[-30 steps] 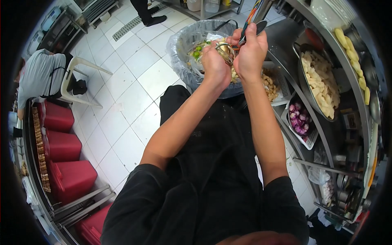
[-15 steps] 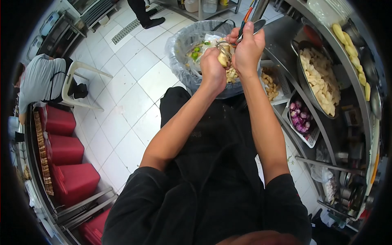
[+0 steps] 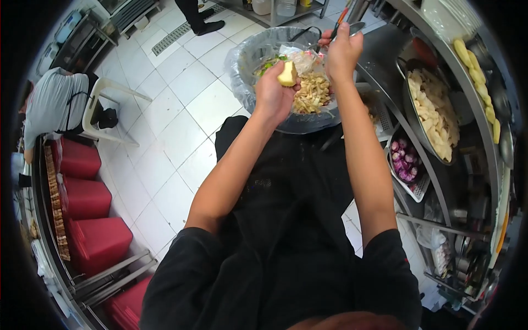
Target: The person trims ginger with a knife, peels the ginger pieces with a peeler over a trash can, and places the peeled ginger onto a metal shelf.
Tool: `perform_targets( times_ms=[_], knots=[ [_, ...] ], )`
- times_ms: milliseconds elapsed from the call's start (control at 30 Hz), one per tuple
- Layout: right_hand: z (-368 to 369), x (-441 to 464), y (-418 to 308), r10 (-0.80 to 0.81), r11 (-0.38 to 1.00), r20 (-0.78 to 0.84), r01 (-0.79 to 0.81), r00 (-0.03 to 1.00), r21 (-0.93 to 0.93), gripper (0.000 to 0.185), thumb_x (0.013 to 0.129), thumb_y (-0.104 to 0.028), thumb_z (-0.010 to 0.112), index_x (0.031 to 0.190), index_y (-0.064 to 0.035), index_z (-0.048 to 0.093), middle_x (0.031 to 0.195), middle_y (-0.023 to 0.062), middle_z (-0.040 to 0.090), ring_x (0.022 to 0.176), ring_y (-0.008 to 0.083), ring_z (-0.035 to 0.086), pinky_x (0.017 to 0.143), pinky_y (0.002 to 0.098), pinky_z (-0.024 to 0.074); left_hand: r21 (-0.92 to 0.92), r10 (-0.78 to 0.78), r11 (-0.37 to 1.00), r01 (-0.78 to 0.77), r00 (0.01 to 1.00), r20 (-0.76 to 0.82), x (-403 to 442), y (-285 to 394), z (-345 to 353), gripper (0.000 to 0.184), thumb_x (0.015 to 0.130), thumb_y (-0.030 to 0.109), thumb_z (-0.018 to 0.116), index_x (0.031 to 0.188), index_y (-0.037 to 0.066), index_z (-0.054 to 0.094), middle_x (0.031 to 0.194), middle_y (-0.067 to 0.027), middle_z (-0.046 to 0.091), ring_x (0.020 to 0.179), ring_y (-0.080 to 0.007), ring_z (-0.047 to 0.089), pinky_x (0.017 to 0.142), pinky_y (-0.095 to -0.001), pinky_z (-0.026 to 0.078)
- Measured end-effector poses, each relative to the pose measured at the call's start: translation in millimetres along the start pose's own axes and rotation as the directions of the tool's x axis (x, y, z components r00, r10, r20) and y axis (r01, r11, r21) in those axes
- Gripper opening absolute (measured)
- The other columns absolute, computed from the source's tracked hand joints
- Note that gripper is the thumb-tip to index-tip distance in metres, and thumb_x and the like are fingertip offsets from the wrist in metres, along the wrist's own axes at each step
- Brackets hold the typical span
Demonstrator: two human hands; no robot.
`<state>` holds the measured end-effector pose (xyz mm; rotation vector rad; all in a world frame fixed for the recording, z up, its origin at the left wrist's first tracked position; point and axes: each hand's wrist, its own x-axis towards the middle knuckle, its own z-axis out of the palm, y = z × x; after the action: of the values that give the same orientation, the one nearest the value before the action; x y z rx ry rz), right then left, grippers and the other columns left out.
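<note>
My left hand (image 3: 273, 92) is closed around a peeled yellow piece of ginger (image 3: 287, 75), its cut face showing between thumb and fingers. It hovers over the near left part of a bin lined with clear plastic (image 3: 242, 55). Pale peelings (image 3: 311, 92) are heaped in the bin, with green scraps and a crumpled plastic bag (image 3: 303, 58) behind them. Above the bin's right rim, my right hand (image 3: 344, 52) grips a slim tool (image 3: 341, 16) with orange and black on it. My fingers hide much of it, so its kind is unclear. The hands are apart.
To the right, a metal shelf holds a large pan of pale cut pieces (image 3: 434, 115) and a basket of purple onions (image 3: 405, 159). Peeled yellow pieces (image 3: 477, 77) line the upper edge. At left are red stools (image 3: 99, 242), a white chair (image 3: 102, 113) and a bent-over person (image 3: 55, 104).
My hands have moved apart: the left drew left and the right shifted slightly right and up. The metal tool has come away from the ginger, and the peelings are now in plain view.
</note>
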<state>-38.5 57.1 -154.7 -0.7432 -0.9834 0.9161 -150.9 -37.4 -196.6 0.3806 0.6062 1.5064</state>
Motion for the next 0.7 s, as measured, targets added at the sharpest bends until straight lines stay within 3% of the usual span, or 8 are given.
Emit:
perform_targets(
  times_ms=[67, 233, 333, 700],
  knots=[
    [5.8, -20.5, -15.0, 0.071, 0.982, 0.032, -0.075, 0.997, 0.171, 0.016, 0.096, -0.02, 0.042, 0.093, -0.0043, 0.04, 0.066, 0.0077, 0.057, 0.051, 0.0144, 0.053, 0.048, 0.0263, 0.0435, 0.017, 0.004, 1.0, -0.004, 1.0, -0.016, 2.0, 1.2, 3.6, 0.024, 0.095, 0.021, 0.041, 0.104, 0.0, 0.049, 0.09, -0.0096, 0.055, 0.077, -0.0188, 0.051, 0.07, -0.0317, 0.042],
    [9.8, -50.4, -38.5, 0.127, 0.936, 0.135, -0.164, 0.983, 0.311, 0.015, 0.098, -0.02, 0.04, 0.094, -0.006, 0.04, 0.066, 0.0075, 0.055, 0.052, 0.0148, 0.053, 0.05, 0.0275, 0.0455, -0.041, 0.026, 0.999, -0.027, 0.999, -0.022, 3.2, -2.6, 19.8, 0.026, 0.095, 0.016, 0.036, 0.104, -0.001, 0.052, 0.098, -0.0103, 0.058, 0.085, -0.019, 0.053, 0.077, -0.0318, 0.042],
    [9.9, -54.0, -47.0, 0.109, 0.937, 0.145, -0.15, 0.983, 0.316, 0.015, 0.098, -0.02, 0.039, 0.093, -0.0055, 0.041, 0.065, 0.0077, 0.055, 0.052, 0.015, 0.052, 0.05, 0.028, 0.046, -0.086, 0.03, 0.996, -0.026, 0.998, 0.055, -3.0, -0.2, 33.6, 0.03, 0.095, 0.016, 0.032, 0.105, -0.003, 0.054, 0.103, -0.0113, 0.06, 0.089, -0.0181, 0.053, 0.08, -0.0307, 0.041],
    [12.0, -57.0, -49.0, 0.127, 0.919, 0.161, -0.177, 0.979, 0.351, 0.016, 0.098, -0.02, 0.041, 0.092, -0.0052, 0.039, 0.066, 0.0094, 0.054, 0.053, 0.0163, 0.051, 0.051, 0.0294, 0.0462, -0.108, 0.14, 0.985, -0.135, 0.99, 0.035, 6.1, -13.3, 27.6, 0.029, 0.094, 0.014, 0.033, 0.102, -0.002, 0.054, 0.101, -0.0114, 0.061, 0.087, -0.0189, 0.055, 0.08, -0.0334, 0.043]
  ],
)
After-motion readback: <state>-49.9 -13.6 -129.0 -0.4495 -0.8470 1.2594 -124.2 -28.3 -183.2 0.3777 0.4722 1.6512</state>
